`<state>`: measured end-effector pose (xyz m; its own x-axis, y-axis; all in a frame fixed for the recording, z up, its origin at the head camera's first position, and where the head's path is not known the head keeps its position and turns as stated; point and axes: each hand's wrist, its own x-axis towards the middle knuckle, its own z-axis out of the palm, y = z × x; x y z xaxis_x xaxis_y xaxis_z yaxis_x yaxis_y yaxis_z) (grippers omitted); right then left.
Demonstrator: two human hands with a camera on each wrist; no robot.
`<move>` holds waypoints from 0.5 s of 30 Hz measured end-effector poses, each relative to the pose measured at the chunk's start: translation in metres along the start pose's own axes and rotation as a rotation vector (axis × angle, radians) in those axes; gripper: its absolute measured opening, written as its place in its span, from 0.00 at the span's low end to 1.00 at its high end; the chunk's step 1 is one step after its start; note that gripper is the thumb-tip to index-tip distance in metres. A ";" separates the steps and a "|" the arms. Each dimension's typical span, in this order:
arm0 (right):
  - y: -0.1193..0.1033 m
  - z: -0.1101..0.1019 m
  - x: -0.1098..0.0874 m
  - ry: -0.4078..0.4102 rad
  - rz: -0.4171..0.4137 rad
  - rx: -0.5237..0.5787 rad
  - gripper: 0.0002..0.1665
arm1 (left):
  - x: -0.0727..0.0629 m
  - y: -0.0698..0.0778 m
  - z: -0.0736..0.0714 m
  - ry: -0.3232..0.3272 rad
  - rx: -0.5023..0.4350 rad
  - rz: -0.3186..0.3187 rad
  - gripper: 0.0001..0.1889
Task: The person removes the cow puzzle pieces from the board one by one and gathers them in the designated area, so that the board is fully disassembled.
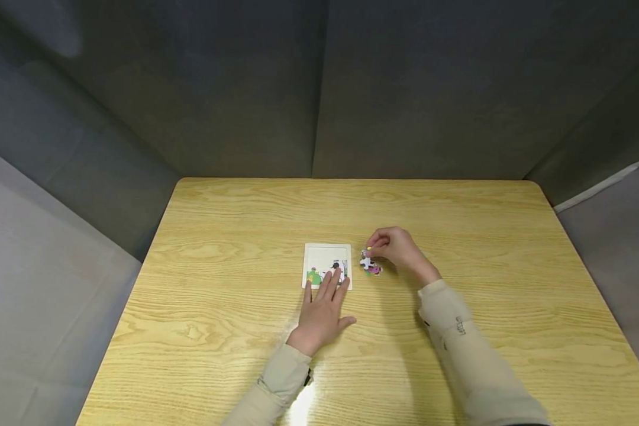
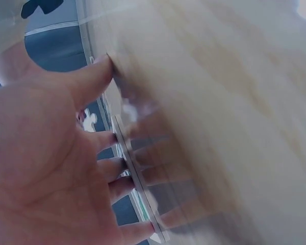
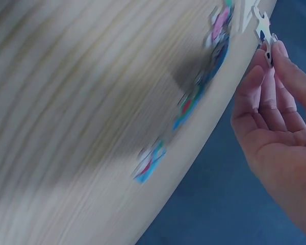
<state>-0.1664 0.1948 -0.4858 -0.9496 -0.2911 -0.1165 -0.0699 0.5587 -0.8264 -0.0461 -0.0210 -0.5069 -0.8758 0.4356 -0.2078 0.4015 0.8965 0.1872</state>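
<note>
Four straight fingers of my left hand are resting on the near edge of a white puzzle tray, some slightly apart, partly covering the fitted pieces along its near side. Just right of the tray, a white puzzle piece is sitting pinched in my right hand, while colourful loose pieces are lying close by on the wooden table.

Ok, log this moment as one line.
left hand: touches puzzle tray | right hand: pinches puzzle piece | puzzle tray: partly filled | loose pieces: on table, beside tray
</note>
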 end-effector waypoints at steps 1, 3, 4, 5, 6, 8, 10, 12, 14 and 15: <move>0.002 -0.002 -0.002 0.000 0.006 -0.006 0.06 | 0.000 0.000 0.000 -0.001 -0.002 0.000 0.44; 0.006 -0.007 -0.007 0.004 0.021 -0.021 0.06 | 0.000 0.000 0.001 -0.001 -0.005 0.000 0.44; 0.008 -0.008 -0.009 0.006 0.027 -0.030 0.06 | 0.000 0.000 0.000 -0.001 -0.008 0.001 0.44; 0.011 -0.010 -0.011 0.006 0.030 -0.041 0.06 | -0.001 0.000 0.001 0.003 -0.010 0.003 0.44; 0.013 -0.012 -0.013 0.006 0.031 -0.051 0.06 | -0.001 0.000 0.001 0.005 -0.012 0.004 0.44; 0.018 -0.016 -0.016 0.006 0.036 -0.064 0.05 | -0.001 0.000 0.001 0.009 -0.016 0.007 0.44; 0.022 -0.019 -0.020 0.004 0.038 -0.074 0.05 | -0.001 0.000 0.002 0.010 -0.019 0.009 0.44; 0.026 -0.022 -0.023 -0.003 0.036 -0.083 0.05 | -0.001 0.000 0.001 0.007 -0.022 0.011 0.44; 0.030 -0.024 -0.025 -0.010 0.037 -0.091 0.05 | -0.001 0.000 0.001 0.007 -0.024 0.011 0.44; 0.031 -0.025 -0.027 -0.013 0.039 -0.094 0.05 | -0.001 -0.001 0.001 0.007 -0.024 0.011 0.44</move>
<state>-0.1509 0.2391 -0.4946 -0.9482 -0.2773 -0.1548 -0.0622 0.6403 -0.7656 -0.0454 -0.0217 -0.5079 -0.8732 0.4450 -0.1986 0.4049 0.8893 0.2124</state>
